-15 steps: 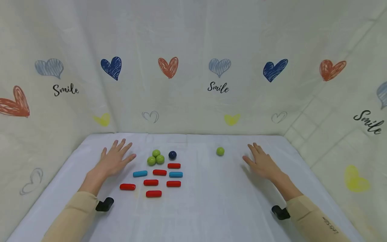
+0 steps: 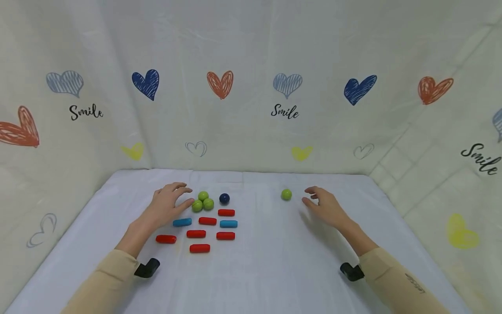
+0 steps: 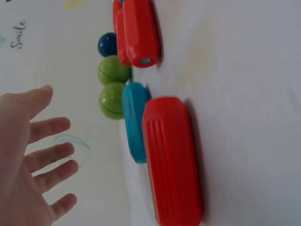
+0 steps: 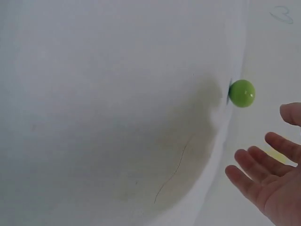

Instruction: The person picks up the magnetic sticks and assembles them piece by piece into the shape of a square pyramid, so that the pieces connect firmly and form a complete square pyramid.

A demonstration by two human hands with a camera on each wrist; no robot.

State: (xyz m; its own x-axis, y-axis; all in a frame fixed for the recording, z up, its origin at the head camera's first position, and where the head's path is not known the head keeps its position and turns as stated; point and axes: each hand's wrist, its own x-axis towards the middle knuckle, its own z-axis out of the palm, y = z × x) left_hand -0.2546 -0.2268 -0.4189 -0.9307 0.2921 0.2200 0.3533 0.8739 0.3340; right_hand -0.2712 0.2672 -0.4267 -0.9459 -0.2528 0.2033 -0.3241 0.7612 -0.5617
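My left hand [image 2: 165,204] hovers over the left of the table, fingers spread and slightly bent, with nothing in its grasp. Just right of its fingertips sit three green balls [image 2: 197,206] in a tight cluster, apart from the hand in the left wrist view. Beneath and beside this hand lie a blue rod [image 2: 182,222] and a red rod [image 2: 166,239]. On the other side, my right hand [image 2: 324,209] holds nothing, its fingers relaxed and bent. A single green ball [image 2: 286,194] rests left of its fingertips, with a gap also visible in the right wrist view.
A navy ball [image 2: 224,199] stands right of the green cluster. Several red rods [image 2: 200,248] and a second blue rod [image 2: 228,223] lie scattered in front of it. The white cloth [image 2: 274,270] covers the table; a printed curtain [image 2: 251,131] hangs behind.
Both hands have moved inward: the left to the right toward the green cluster, the right to the left toward the single green ball. Their fingers are more bent than before.
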